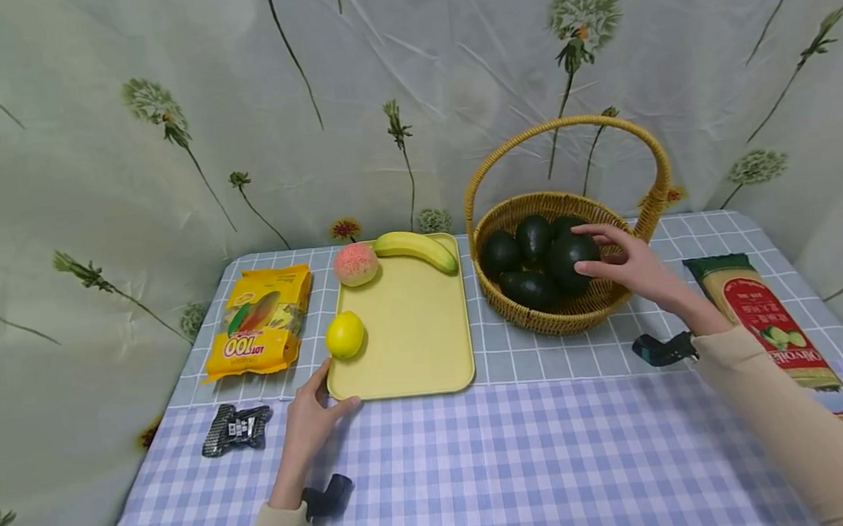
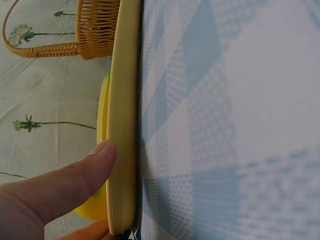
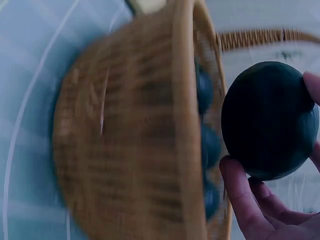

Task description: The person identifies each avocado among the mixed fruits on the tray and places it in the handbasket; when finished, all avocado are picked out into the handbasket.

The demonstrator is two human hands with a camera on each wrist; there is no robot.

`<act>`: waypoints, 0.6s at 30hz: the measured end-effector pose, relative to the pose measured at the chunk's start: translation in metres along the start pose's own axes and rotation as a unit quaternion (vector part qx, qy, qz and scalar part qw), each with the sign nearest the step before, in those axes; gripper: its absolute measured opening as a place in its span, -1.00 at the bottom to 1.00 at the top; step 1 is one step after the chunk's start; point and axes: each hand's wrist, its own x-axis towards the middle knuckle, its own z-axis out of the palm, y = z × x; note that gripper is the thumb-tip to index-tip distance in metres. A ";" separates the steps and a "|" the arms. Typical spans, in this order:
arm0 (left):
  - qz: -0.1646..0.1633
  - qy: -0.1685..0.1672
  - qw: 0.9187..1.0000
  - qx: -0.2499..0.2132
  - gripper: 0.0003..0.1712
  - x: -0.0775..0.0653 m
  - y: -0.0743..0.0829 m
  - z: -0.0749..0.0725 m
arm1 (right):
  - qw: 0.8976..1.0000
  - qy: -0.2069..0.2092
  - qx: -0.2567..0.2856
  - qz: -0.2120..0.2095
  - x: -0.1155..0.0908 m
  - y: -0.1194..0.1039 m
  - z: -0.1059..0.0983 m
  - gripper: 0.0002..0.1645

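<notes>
Over the wicker basket [image 1: 547, 320], my right hand [image 1: 640, 267] grips a dark avocado [image 1: 570, 263] between thumb and fingers. The right wrist view shows this avocado [image 3: 265, 120] raised past the basket's rim, with several other avocados [image 1: 500, 253] inside. My left hand [image 1: 311, 419] holds the near left corner of a pale yellow tray [image 1: 414, 347]; its thumb [image 2: 92, 167] lies against the tray's edge in the left wrist view. On the tray are a lemon [image 1: 345, 335] close to my left fingers, a peach [image 1: 356, 264] and a banana [image 1: 417, 249] at the far edge.
Left of the tray lies a yellow mango snack bag [image 1: 259, 320], with a small black wrapped packet [image 1: 236, 429] nearer me. A long olive oil packet [image 1: 780, 323] lies at the right, partly behind my right sleeve. The basket's tall handle [image 1: 560, 124] arches above it. A floral curtain hangs behind.
</notes>
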 end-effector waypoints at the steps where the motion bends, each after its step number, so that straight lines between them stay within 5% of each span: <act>1: 0.002 0.000 1.000 0.002 -0.02 0.000 0.000 0.000 | 1.000 0.001 -0.002 0.009 -0.003 0.003 -0.007 -0.24; 7: 0.003 0.001 1.000 0.004 -0.03 -0.002 0.001 -0.001 | 0.998 -0.007 -0.053 0.045 -0.014 0.016 -0.032 -0.19; 18: -0.002 -0.002 1.000 -0.001 -0.03 -0.003 0.003 -0.001 | 0.983 -0.017 -0.183 0.001 -0.006 0.015 -0.027 -0.25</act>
